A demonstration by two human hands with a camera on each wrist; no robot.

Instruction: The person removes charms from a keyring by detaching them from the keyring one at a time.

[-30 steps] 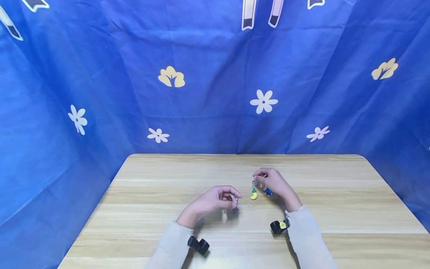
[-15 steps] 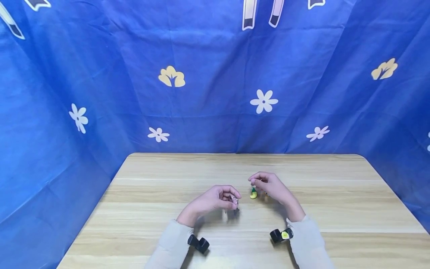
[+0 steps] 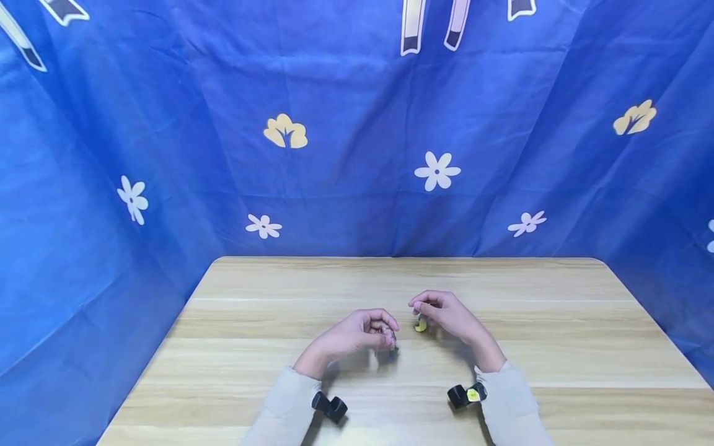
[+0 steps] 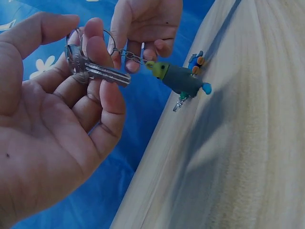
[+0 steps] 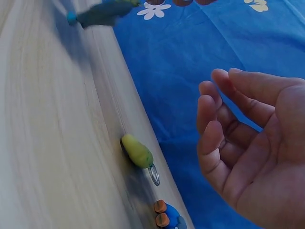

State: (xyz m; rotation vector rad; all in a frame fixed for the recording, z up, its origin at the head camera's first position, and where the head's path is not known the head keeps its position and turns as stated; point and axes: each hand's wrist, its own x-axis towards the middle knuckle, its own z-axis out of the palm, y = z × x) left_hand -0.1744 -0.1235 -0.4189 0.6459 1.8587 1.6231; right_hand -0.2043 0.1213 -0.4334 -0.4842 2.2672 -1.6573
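My left hand (image 3: 357, 331) pinches a metal ring with silver keys (image 4: 107, 74) between thumb and fingers. From that ring, a short chain bears a bird-shaped charm (image 4: 181, 80) with a yellow-green head, dark body and blue tail. My right hand (image 3: 449, 316) hovers over the table, fingers loosely bent, thumb close to the index finger, nothing seen between them. Below it a yellow-green charm with a metal ring (image 5: 137, 151) lies on the table. Beside that charm is a blue charm with orange feet (image 5: 169, 217), cut off by the right wrist view's edge and hidden in the head view.
The light wood table (image 3: 251, 371) ends at a blue patterned cloth (image 3: 346, 186) that hangs behind it and along both sides. Black wrist cameras (image 3: 330, 407) sit on both grey sleeves (image 3: 513, 402).
My right hand has shifted a little left and toward me, so it now covers the blue charm and part of the yellow-green one. My left hand has barely moved and still holds the keys.
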